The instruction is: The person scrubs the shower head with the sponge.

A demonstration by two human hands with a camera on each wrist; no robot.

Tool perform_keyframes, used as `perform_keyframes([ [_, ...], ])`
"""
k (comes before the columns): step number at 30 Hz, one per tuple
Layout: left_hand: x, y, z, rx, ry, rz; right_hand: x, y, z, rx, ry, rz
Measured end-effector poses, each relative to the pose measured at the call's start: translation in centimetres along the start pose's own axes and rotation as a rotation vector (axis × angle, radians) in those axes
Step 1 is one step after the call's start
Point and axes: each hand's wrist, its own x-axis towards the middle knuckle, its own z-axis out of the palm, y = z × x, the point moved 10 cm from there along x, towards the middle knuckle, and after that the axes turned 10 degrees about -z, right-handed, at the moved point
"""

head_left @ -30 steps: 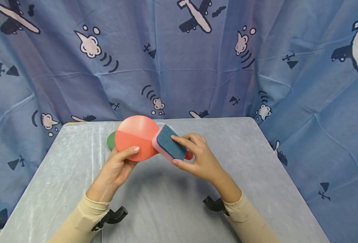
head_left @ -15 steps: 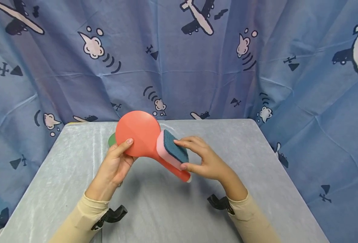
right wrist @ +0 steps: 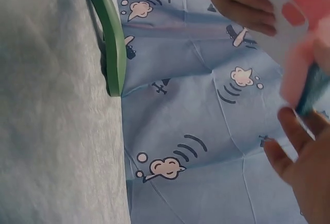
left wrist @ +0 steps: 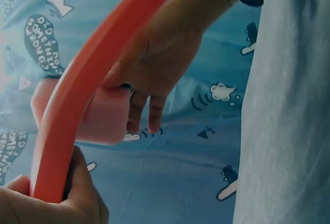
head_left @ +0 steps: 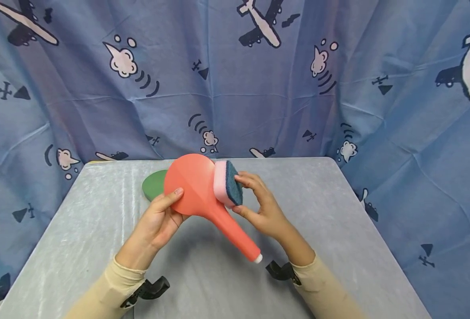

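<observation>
A red round paddle [head_left: 192,190] with a handle and a pale end cap is held up over the table in the head view. My left hand [head_left: 157,223] grips its disc at the lower left, thumb on the near face. Between the thumb and fingers of my right hand [head_left: 268,208] is a pink sponge [head_left: 220,184] with a dark blue-green scouring side. The pink side lies along the disc's right edge, above the handle. From the left wrist, the paddle [left wrist: 82,74] appears edge-on, partly covering the sponge [left wrist: 105,116].
A green rounded object [head_left: 153,185] lies on the table behind the paddle; the right wrist view shows it as a slim, curved green piece [right wrist: 114,49]. The table [head_left: 79,239] has a pale grey cloth. A blue curtain [head_left: 235,88] with printed planes hangs behind.
The sponge has moved from over the handle up to the disc's right edge and turned more edge-on. The paddle has tipped, so its whole handle now shows pointing down right, and more green is visible.
</observation>
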Motion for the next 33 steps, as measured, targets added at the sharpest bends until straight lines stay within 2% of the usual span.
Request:
perform_keyframes([
  [2, -0.1, 0.3, -0.2, -0.040, 0.007, 0.010, -0.1, -0.1, 0.5, 0.059, -0.058, -0.011],
  [7, -0.5, 1.9, -1.0, -0.131, 0.007, 0.061, -0.5, -0.9, 2.4, 0.238, -0.296, -0.014],
  [10, -0.7, 2.6, -1.2, -0.172, -0.012, 0.072, -0.8, -1.6, 2.8, 0.324, -0.409, -0.013],
  [13, -0.8, 3.2, -1.4, -0.213, -0.025, 0.081, -1.0, -2.3, 2.6, 0.382, -0.474, -0.035],
  [17, -0.9, 3.9, -1.7, -0.278, -0.038, 0.100, -1.2, -3.2, 2.1, 0.431, -0.515, -0.087],
  [22, -0.9, 3.8, -1.6, -0.268, -0.041, 0.114, -1.1, -3.4, 1.8, 0.452, -0.503, -0.117],
  [26, -0.6, 2.3, -0.9, -0.150, -0.021, 0.082, -0.9, -2.8, 2.0, 0.375, -0.436, -0.101],
  [29, -0.3, 1.1, -0.4, -0.049, 0.003, 0.051, -0.6, -2.5, 2.1, 0.251, -0.358, -0.111],
  [33, -0.1, 0.6, -0.3, 0.054, 0.043, 0.074, 0.1, -1.8, 1.0, -0.041, -0.171, -0.098],
])
